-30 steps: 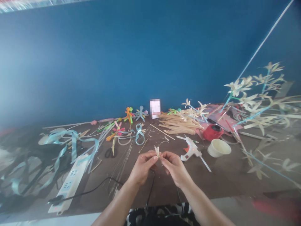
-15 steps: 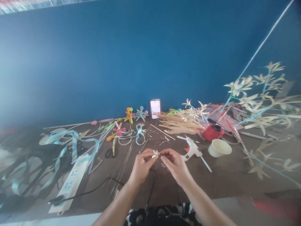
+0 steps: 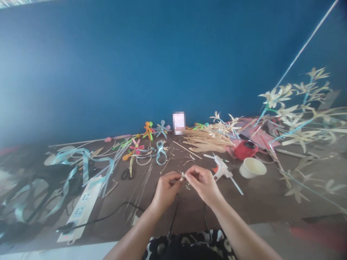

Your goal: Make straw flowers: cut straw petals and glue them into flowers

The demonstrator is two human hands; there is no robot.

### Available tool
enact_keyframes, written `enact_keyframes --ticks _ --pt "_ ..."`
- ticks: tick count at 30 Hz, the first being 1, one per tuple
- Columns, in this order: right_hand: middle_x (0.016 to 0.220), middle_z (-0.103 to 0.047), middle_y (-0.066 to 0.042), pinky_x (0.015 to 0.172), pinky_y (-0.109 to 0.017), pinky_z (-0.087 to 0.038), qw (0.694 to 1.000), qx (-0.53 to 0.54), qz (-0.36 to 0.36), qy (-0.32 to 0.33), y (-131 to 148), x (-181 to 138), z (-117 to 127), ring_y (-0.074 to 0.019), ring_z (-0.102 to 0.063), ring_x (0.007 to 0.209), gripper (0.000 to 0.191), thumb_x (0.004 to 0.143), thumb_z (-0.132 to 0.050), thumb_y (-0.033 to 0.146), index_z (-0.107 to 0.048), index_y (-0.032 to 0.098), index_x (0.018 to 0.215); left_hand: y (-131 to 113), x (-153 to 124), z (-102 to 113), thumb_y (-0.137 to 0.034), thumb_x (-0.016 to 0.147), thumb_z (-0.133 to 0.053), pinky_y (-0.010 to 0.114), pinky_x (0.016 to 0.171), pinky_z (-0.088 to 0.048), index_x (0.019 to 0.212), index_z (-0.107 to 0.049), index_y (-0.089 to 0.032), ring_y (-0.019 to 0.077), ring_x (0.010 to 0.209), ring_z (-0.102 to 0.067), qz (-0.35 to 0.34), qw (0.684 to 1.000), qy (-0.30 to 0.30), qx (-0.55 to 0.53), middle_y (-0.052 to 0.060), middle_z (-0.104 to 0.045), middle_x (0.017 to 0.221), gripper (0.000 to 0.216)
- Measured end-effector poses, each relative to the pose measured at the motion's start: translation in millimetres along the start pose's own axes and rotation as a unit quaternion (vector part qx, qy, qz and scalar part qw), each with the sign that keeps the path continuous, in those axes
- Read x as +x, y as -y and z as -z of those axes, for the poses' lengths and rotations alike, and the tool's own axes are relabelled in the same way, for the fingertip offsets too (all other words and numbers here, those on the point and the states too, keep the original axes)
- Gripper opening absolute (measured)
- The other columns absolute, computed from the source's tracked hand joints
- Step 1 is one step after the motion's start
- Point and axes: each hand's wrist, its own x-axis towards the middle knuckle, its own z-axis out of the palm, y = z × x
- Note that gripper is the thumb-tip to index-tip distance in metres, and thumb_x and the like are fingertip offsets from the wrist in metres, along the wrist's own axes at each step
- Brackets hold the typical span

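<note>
A small cream-white flower (image 3: pixel 183 175) is pinched between my two hands above the dark table, partly hidden by fingertips. My left hand (image 3: pixel 168 186) has thumb and index finger closed on it from the left. From the right, my right hand (image 3: pixel 201 181) pinches at the same piece, its fingertips touching the petals. Tiny pale scraps (image 3: pixel 188 187) lie on the table just below. Right of my right hand rests a white glue gun (image 3: pixel 222 169) with an orange trigger and a glue stick out its back.
A white paper cup (image 3: pixel 252 168) and a red roll (image 3: pixel 245 150) stand at right, near pale flowers on blue stems (image 3: pixel 294 133). Dried strips (image 3: pixel 207 141) lie behind. At left are a power strip (image 3: pixel 81 213), blue ribbon (image 3: pixel 85 162) and scissors (image 3: pixel 127 175). A black cable (image 3: pixel 108 218) crosses the table.
My right hand has moved slightly left and up, closing over the flower. The petals, spread before, are now more covered by fingertips. The camera view has shifted slightly.
</note>
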Motion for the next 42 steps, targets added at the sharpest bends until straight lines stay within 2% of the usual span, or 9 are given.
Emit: enact_keyframes --ticks 3,7,11,17,19,23,26,35,42 --pt "0.049 -0.046 0.003 0.04 -0.019 -0.025 0.999 0.022 -0.019 -0.015 -5 3 -2 -0.007 -0.035 0.043 0.017 0.071 -0.053 0.031 -0.055 0.016 0.063 1 1 -2 -0.031 0.07 -0.055 0.018 0.046 -0.035 0.068 -0.063 -0.013 0.0112 0.059 -0.048 -0.004 1.0 -0.015 -0.003 0.003 -0.054 0.068 0.02" --pt "0.043 -0.035 0.007 0.035 -0.018 -0.016 0.991 0.1 -0.084 -0.026 -17 8 -3 -0.0041 -0.025 0.037 0.017 0.069 -0.053 0.03 -0.049 0.016 0.06 3 2 -3 -0.031 0.07 -0.056 0.018 0.047 -0.035 0.068 -0.063 -0.014 0.0112 0.059 -0.048 -0.012 1.0 -0.016 -0.018 0.004 -0.056 0.07 0.019" --pt "0.043 -0.028 0.009 0.035 -0.017 -0.014 0.975 0.179 -0.132 0.023 -23 10 0 -0.0032 -0.022 0.036 0.019 0.069 -0.053 0.029 -0.043 0.017 0.059 5 0 -3 -0.03 0.071 -0.055 0.019 0.049 -0.036 0.07 -0.064 -0.014 0.0107 0.059 -0.048 -0.019 1.0 0.006 -0.014 0.004 -0.055 0.07 0.019" --pt "0.058 -0.049 0.004 0.037 -0.017 -0.023 0.989 0.092 -0.093 0.07 -5 9 6 -0.0041 -0.033 0.041 0.02 0.068 -0.055 0.031 -0.055 0.016 0.081 7 0 -1 -0.032 0.071 -0.053 0.019 0.047 -0.034 0.073 -0.064 -0.013 0.0097 0.055 -0.045 0.009 1.0 0.016 0.003 0.002 -0.054 0.065 0.022" --pt "0.059 -0.052 0.003 0.039 -0.017 -0.025 0.993 0.045 -0.074 0.085 0 10 7 -0.0048 -0.036 0.043 0.017 0.068 -0.056 0.03 -0.057 0.016 0.078 5 0 -1 -0.032 0.071 -0.053 0.019 0.047 -0.034 0.072 -0.065 -0.013 0.0098 0.055 -0.045 0.001 1.0 0.02 0.011 0.002 -0.054 0.065 0.023" --pt "0.052 -0.05 0.003 0.041 -0.018 -0.025 0.994 -0.035 -0.035 0.093 0 17 10 -0.0055 -0.035 0.044 0.014 0.069 -0.055 0.028 -0.057 0.015 0.062 4 -2 -1 -0.029 0.072 -0.052 0.019 0.049 -0.035 0.07 -0.065 -0.013 0.0109 0.058 -0.046 -0.03 0.999 0.03 0.034 0.003 -0.054 0.064 0.02" --pt "0.044 -0.043 0.006 0.04 -0.018 -0.022 0.993 -0.047 -0.045 0.101 -3 23 11 -0.005 -0.032 0.04 0.016 0.069 -0.056 0.028 -0.056 0.015 0.059 6 -2 1 -0.023 0.072 -0.053 0.022 0.056 -0.038 0.071 -0.065 -0.014 0.0129 0.063 -0.05 -0.067 0.996 0.027 0.057 0.004 -0.057 0.067 0.016" --pt "0.039 -0.036 0.009 0.034 -0.017 -0.018 0.969 0.076 -0.163 0.172 -5 27 10 -0.0035 -0.027 0.033 0.02 0.066 -0.058 0.034 -0.051 0.016 0.059 8 -1 8 -0.017 0.073 -0.05 0.029 0.068 -0.04 0.082 -0.066 -0.022 0.0156 0.071 -0.052 -0.196 0.971 0.019 0.134 0.005 -0.061 0.072 0.018" --pt "0.038 -0.037 0.01 0.033 -0.017 -0.015 0.95 0.119 -0.201 0.206 -8 26 10 -0.0026 -0.026 0.032 0.025 0.06 -0.065 0.033 -0.047 0.016 0.056 14 -7 9 -0.019 0.074 -0.05 0.029 0.066 -0.04 0.082 -0.066 -0.023 0.0155 0.071 -0.05 -0.22 0.965 0.029 0.139 0.005 -0.061 0.072 0.017"
